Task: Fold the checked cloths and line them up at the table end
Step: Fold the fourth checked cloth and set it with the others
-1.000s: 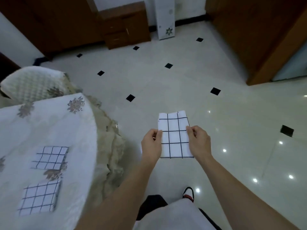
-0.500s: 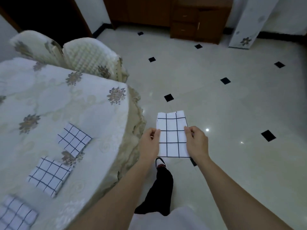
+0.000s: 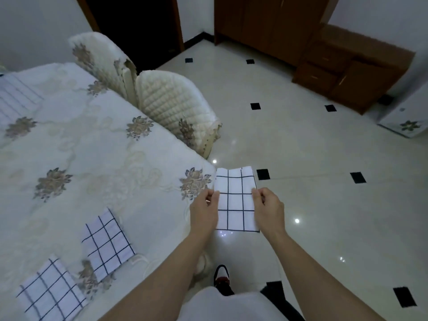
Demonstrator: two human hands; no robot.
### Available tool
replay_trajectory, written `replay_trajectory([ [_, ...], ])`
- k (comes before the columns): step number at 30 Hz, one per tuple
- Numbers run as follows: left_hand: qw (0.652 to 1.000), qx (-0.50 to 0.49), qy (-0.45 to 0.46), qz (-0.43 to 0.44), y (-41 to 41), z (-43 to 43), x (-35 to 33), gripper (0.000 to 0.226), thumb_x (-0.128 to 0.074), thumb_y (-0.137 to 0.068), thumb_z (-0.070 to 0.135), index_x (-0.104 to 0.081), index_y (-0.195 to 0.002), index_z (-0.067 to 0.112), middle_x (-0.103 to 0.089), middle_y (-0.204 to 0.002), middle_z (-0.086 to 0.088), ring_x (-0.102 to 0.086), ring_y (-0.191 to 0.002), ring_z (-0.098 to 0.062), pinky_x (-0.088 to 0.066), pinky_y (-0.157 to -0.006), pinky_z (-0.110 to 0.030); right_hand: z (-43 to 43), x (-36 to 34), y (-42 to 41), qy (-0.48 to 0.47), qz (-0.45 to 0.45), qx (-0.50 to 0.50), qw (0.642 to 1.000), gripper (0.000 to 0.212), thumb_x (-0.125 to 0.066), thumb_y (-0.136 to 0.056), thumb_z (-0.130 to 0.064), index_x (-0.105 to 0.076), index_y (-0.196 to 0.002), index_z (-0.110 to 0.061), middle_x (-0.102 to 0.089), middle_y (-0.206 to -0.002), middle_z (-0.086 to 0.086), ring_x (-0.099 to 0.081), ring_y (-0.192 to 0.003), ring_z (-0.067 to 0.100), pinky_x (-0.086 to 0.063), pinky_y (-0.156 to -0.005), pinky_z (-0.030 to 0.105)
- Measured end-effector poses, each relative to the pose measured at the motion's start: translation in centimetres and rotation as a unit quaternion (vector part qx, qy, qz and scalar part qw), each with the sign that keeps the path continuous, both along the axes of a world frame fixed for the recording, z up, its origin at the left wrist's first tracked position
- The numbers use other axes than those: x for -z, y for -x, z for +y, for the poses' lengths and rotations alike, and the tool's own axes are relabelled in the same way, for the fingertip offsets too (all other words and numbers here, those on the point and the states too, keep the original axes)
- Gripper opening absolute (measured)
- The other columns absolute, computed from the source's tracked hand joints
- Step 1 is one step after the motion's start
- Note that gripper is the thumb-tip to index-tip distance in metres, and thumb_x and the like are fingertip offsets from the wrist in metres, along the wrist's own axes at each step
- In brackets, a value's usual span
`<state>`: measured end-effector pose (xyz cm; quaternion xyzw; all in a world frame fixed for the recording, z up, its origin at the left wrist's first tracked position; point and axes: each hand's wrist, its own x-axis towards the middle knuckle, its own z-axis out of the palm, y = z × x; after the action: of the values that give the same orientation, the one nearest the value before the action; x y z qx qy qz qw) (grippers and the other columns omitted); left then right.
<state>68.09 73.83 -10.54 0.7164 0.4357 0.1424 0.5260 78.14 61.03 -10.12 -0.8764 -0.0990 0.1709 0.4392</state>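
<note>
Pinching a folded cloth (image 3: 235,200) mid-frame, both hands' fingers (image 3: 212,195) grip its sides; next, I'd guess, lay it beside two cloths (image 3: 106,242) at the table (image 3: 97,158) end.

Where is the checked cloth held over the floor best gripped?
Take the held cloth by its long side edges, mid-length: left grip from the left, right grip from the right. It is a flat folded rectangle, so opposed pinches should keep it flat.
</note>
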Motion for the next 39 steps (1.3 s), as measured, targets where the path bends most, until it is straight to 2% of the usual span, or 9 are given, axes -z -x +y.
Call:
replay_trajectory([
  [4, 0.997, -0.076, 0.007, -0.009, -1.4, 4.0, 0.4, 0.02, -0.057, -0.098, 0.022, -0.062, -0.08, 0.016, -0.063, -0.075, 0.002, -0.054, -0.069, -0.01, -0.039, -0.061, -0.014, 5.5, -0.1, -3.2, 0.017, -0.009, -0.08, 0.997, 0.036, -0.049, -0.102, -0.034, -0.045, -0.067, -0.026, -0.048, -0.058, -0.007, -0.045, -0.056, 0.009, -0.035, -0.054, 0.027],
  [10, 0.984, -0.178, -0.015, 0.022, 1.3, 7.9, 1.3, 0.019, -0.056, -0.1, 0.023, -0.061, -0.084, 0.015, -0.056, -0.067, 0.007, -0.047, -0.059, -0.004, -0.036, -0.056, -0.014, 13.0, 2.2, -3.8, 0.037, 0.001, -0.233, 0.972, 0.035, -0.047, -0.102, -0.035, -0.055, -0.075, -0.015, -0.06, -0.073, 0.003, -0.055, -0.071, 0.019, -0.042, -0.063, 0.034],
  [13, 0.969, -0.241, -0.021, 0.041, 2.7, 9.4, 1.1, 0.022, -0.053, -0.102, 0.027, -0.06, -0.085, 0.014, -0.05, -0.064, 0.006, -0.039, -0.053, -0.004, -0.036, -0.055, -0.02, 16.8, 2.4, -3.3, 0.026, 0.014, -0.326, 0.945, 0.036, -0.045, -0.103, -0.035, -0.049, -0.072, -0.018, -0.054, -0.065, -0.002, -0.05, -0.064, 0.011, -0.035, -0.056, 0.019],
  [19, 0.919, -0.386, -0.039, 0.076, 6.8, 10.2, 1.7, 0.02, -0.054, -0.101, 0.027, -0.059, -0.083, 0.019, -0.053, -0.07, 0.009, -0.043, -0.053, -0.004, -0.035, -0.054, -0.021, 22.5, 3.4, -0.3, 0.048, 0.023, -0.475, 0.879, 0.034, -0.047, -0.103, -0.035, -0.047, -0.072, -0.022, -0.052, -0.063, -0.005, -0.05, -0.062, 0.014, -0.031, -0.055, 0.02],
  [21, 0.906, -0.411, -0.042, 0.088, 7.5, 10.8, 2.2, 0.02, -0.055, -0.101, 0.027, -0.06, -0.083, 0.019, -0.055, -0.071, 0.009, -0.043, -0.054, -0.004, -0.036, -0.054, -0.024, 23.9, 4.0, 0.4, 0.057, 0.028, -0.499, 0.864, 0.032, -0.047, -0.103, -0.038, -0.049, -0.075, -0.02, -0.052, -0.062, -0.006, -0.05, -0.062, 0.013, -0.032, -0.056, 0.021],
  [24, 0.892, -0.438, -0.028, 0.108, 7.8, 11.7, 3.2, 0.018, -0.055, -0.101, 0.027, -0.061, -0.085, 0.019, -0.058, -0.074, 0.008, -0.048, -0.06, -0.007, -0.038, -0.056, -0.022, 25.8, 4.9, 0.6, 0.067, 0.029, -0.523, 0.849, 0.031, -0.046, -0.102, -0.04, -0.05, -0.078, -0.022, -0.053, -0.063, -0.006, -0.052, -0.064, 0.017, -0.037, -0.061, 0.036],
  [27, 0.886, -0.444, -0.012, 0.133, 7.8, 12.7, 4.5, 0.021, -0.053, -0.101, 0.026, -0.06, -0.085, 0.015, -0.056, -0.07, 0.007, -0.049, -0.061, -0.007, -0.035, -0.054, -0.017, 27.8, 6.0, 0.9, 0.082, 0.025, -0.539, 0.838, 0.029, -0.046, -0.103, -0.037, -0.054, -0.082, -0.018, -0.057, -0.069, -0.002, -0.053, -0.067, 0.016, -0.037, -0.059, 0.034],
  [30, 0.879, -0.451, 0.006, 0.152, 8.1, 13.3, 5.7, 0.026, -0.053, -0.101, 0.026, -0.058, -0.081, 0.009, -0.054, -0.065, -0.001, -0.045, -0.059, -0.013, -0.034, -0.053, -0.024, 29.2, 7.3, 1.5, 0.106, -0.006, -0.554, 0.826, 0.031, -0.045, -0.103, -0.037, -0.056, -0.082, -0.017, -0.058, -0.078, 0.003, -0.054, -0.071, 0.018, -0.035, -0.057, 0.033],
  [39, 0.883, -0.429, 0.013, 0.191, 8.7, 13.5, 6.8, 0.027, -0.056, -0.1, 0.027, -0.054, -0.076, 0.014, -0.054, -0.063, 0.001, -0.046, -0.058, -0.014, -0.041, -0.057, -0.031, 29.9, 8.4, 2.2, 0.149, -0.003, -0.526, 0.837, 0.023, -0.053, -0.098, -0.039, -0.062, -0.09, -0.02, -0.065, -0.086, -0.001, -0.062, -0.081, 0.021, -0.053, -0.076, 0.04],
])
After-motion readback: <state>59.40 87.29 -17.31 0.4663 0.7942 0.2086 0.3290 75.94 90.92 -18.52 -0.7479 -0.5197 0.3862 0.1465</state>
